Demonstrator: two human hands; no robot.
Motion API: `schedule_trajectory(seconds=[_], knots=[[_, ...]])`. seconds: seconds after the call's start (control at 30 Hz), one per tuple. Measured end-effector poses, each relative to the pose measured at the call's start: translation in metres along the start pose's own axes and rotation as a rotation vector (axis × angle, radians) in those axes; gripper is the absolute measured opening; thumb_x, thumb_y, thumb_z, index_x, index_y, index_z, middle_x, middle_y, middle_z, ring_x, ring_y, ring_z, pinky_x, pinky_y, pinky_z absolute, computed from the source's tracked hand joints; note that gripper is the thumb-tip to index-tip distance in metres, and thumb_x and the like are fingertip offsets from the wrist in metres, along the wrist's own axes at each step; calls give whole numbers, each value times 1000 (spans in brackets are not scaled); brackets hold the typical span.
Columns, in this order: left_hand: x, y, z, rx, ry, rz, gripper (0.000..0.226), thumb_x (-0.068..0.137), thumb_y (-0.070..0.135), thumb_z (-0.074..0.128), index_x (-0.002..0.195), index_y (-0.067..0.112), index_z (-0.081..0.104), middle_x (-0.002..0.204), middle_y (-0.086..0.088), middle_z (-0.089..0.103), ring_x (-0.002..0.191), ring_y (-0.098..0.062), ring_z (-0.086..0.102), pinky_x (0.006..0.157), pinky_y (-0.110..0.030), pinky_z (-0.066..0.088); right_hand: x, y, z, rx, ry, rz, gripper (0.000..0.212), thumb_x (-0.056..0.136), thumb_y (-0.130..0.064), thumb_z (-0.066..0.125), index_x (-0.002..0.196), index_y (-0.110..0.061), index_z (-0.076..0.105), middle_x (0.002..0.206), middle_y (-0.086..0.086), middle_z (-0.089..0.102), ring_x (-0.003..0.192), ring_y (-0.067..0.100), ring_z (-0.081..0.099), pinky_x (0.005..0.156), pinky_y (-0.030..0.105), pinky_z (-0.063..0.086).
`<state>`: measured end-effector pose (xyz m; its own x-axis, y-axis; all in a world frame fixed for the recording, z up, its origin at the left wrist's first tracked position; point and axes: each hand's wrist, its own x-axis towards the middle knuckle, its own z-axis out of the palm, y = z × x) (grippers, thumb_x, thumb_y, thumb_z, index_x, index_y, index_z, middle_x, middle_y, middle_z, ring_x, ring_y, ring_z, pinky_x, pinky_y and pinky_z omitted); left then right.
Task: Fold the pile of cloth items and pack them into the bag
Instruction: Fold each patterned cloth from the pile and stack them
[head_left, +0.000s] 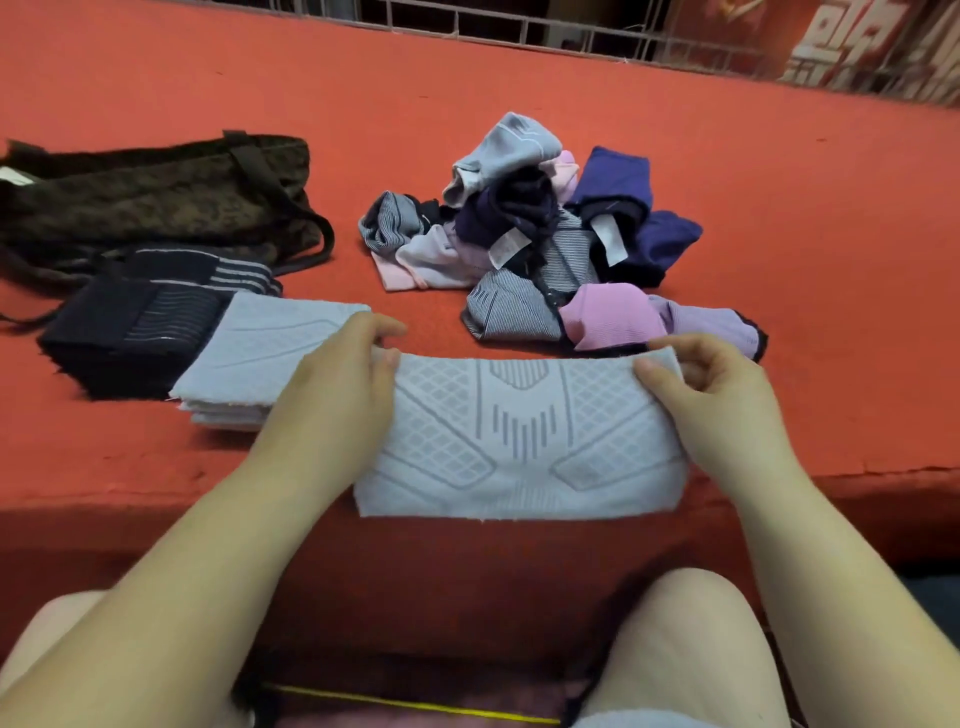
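With both hands' fingers (387, 358) pinching the pale-blue patterned knit cloth (519, 441) at centre frame, we risk uneven corners skewing the fold.

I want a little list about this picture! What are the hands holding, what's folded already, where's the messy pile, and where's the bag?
holding: left hand and right hand each pinch a top corner of the light blue cloth, spread flat on the red surface
folded already: light blue stack and dark striped stack, side by side to the left
messy pile: unfolded clothes, beyond the hands
bag: dark brown bag, far left, behind the stacks
packed yet: nothing seen going into the bag
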<state>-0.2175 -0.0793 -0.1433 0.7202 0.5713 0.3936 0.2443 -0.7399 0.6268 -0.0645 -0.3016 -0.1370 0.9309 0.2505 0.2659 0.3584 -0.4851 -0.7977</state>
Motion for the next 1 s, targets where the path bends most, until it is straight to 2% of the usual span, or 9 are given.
schedule_trajectory(seconds=[0.07, 0.13, 0.23, 0.33, 0.47, 0.67, 0.8, 0.9, 1.0], knots=[[-1, 8, 14, 103, 48, 142, 45, 83, 0, 43, 126, 9, 54, 122, -13, 56, 114, -33, 52, 99, -38, 34, 0, -2, 18, -101, 47, -19, 35, 86, -20, 65, 120, -17, 58, 112, 5, 65, 99, 18, 59, 78, 21, 38], [-8, 15, 30, 147, 1, 264, 50, 76, 4, 43, 124, 5, 57, 126, -16, 56, 115, -33, 52, 101, -40, 34, -13, -9, 39, -150, 5, -222, 43, 84, -17, 65, 126, -13, 55, 124, 7, 58, 114, 20, 52, 93, 21, 33], [-22, 19, 48, 240, -215, 334, 53, 83, 28, 33, 125, 9, 59, 133, -16, 55, 120, -32, 54, 104, -47, 38, -37, -10, 69, -239, -267, -393, 56, 83, -44, 48, 128, -12, 56, 134, 10, 53, 125, 20, 47, 107, 31, 32], [-28, -1, 57, 417, -397, 248, 71, 89, 55, 11, 146, 21, 35, 156, -4, 27, 143, -21, 26, 116, -41, 16, -40, 2, 73, -490, -427, -255, 77, 81, -67, 29, 145, -24, 36, 156, 7, 25, 144, 21, 20, 117, 39, 14], [-41, -27, 44, 393, -427, 277, 72, 93, 62, 17, 130, 15, 58, 136, -7, 55, 125, -25, 53, 104, -43, 38, -34, 14, 56, -647, -462, -155, 75, 88, -69, 31, 151, -32, 14, 161, -2, 3, 147, 15, -1, 118, 35, 0], [-55, -64, 11, 124, -409, 371, 63, 86, 63, 41, 134, 24, 54, 143, 8, 45, 136, -4, 33, 112, -19, 19, -36, 17, 51, -731, -438, -154, 74, 90, -65, 28, 152, -28, 11, 161, -1, 1, 147, 15, -4, 116, 39, -6], [-57, -68, 4, -159, -298, 261, 54, 79, 71, 47, 114, 35, 65, 128, 26, 54, 128, 11, 38, 106, -5, 22, -47, -2, 61, -420, -616, -341, 77, 85, -70, 31, 149, -29, 23, 159, -6, 14, 145, 3, 1, 115, 25, -8], [-57, -64, 5, -245, -262, 151, 33, 72, 67, 56, 93, 44, 66, 114, 36, 59, 118, 13, 47, 99, -4, 29, -65, -20, 80, -336, -714, -501, 93, 68, -79, 25, 147, -30, 32, 157, -8, 19, 144, 1, 6, 111, 18, -8], [-58, -62, 6, -292, -207, 75, 28, 71, 59, 57, 88, 40, 69, 104, 26, 66, 110, 8, 55, 96, -10, 37, -75, -25, 100, -305, -646, -555, 82, 73, -70, 30, 139, -24, 48, 152, 3, 34, 143, 16, 24, 110, 20, -1]])
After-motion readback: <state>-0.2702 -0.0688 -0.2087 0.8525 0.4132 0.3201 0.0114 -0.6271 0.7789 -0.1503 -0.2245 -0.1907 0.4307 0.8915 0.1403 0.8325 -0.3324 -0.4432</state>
